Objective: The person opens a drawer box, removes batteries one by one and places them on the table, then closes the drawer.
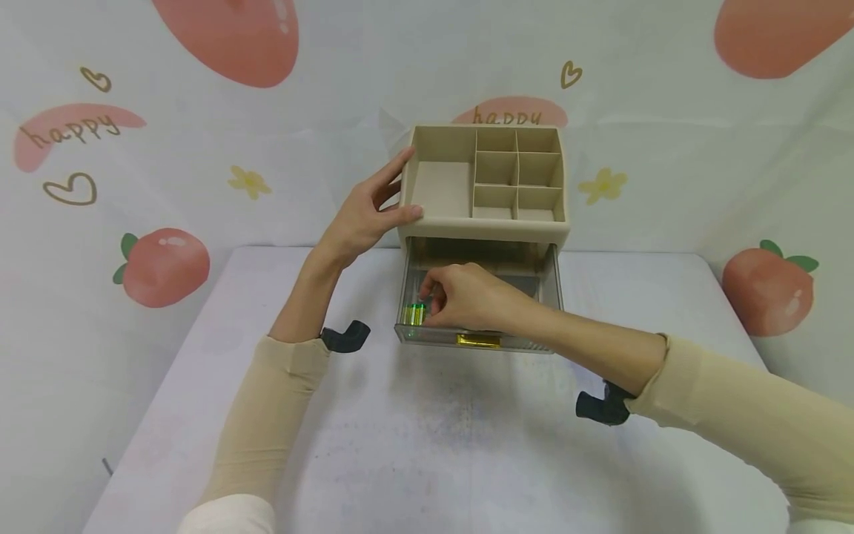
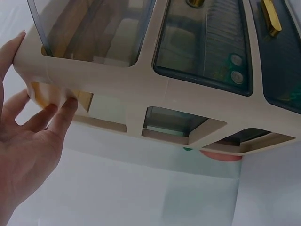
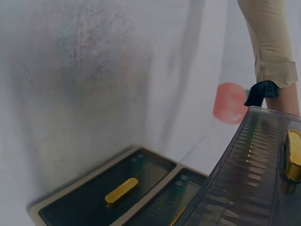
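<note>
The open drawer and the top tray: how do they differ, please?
The drawer is see-through grey; the top tray is opaque beige. The drawer has a gold handle; the top tray shows none. The drawer sits lower than the top tray. Both are open from above.

The person's right hand [image 1: 470,297] blocks a big chunk of the clear plastic drawer [image 1: 517,342], so can't tell if it's pinching anything right of the green-and-yellow cylindrical batteries [image 1: 415,314]. Left wrist cam crops the beige plastic organizer [image 2: 141,84] at top and right; two round greyish discs [image 2: 236,76] behind a smoky drawer front [image 2: 188,56] look too murky. Thin dark sliver [image 1: 108,466], far left: too small.
</note>
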{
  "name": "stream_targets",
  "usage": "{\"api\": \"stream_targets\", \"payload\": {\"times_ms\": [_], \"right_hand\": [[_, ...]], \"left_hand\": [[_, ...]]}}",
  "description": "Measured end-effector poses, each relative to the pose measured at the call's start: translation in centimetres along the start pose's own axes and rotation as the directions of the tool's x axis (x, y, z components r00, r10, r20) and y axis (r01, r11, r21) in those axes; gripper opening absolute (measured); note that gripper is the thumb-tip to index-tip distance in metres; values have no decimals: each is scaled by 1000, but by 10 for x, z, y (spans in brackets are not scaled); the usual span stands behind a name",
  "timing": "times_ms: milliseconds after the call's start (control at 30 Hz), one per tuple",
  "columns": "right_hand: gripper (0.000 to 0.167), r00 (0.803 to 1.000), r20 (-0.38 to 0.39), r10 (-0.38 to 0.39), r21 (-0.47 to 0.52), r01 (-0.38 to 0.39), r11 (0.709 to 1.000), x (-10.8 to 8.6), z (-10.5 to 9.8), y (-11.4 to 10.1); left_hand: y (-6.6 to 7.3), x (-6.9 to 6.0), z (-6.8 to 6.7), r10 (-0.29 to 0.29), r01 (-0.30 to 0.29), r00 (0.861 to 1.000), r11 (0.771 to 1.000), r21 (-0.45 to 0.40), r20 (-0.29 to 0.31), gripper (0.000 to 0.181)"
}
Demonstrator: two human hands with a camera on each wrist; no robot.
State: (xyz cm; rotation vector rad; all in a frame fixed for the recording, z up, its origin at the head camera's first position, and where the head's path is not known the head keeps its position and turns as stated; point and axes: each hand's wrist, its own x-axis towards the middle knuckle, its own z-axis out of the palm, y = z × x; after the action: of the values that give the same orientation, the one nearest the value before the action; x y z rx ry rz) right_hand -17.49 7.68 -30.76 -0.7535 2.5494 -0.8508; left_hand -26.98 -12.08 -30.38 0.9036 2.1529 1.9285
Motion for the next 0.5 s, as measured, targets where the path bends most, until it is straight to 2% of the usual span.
{"api": "stream_targets", "payload": {"times_ms": [500], "right_hand": [[29, 1000, -23, -10, -79, 8, 997, 4, 4, -1]], "left_hand": [[-2, 1, 0, 2, -2, 1000, 1000, -14, -4, 79]]}}
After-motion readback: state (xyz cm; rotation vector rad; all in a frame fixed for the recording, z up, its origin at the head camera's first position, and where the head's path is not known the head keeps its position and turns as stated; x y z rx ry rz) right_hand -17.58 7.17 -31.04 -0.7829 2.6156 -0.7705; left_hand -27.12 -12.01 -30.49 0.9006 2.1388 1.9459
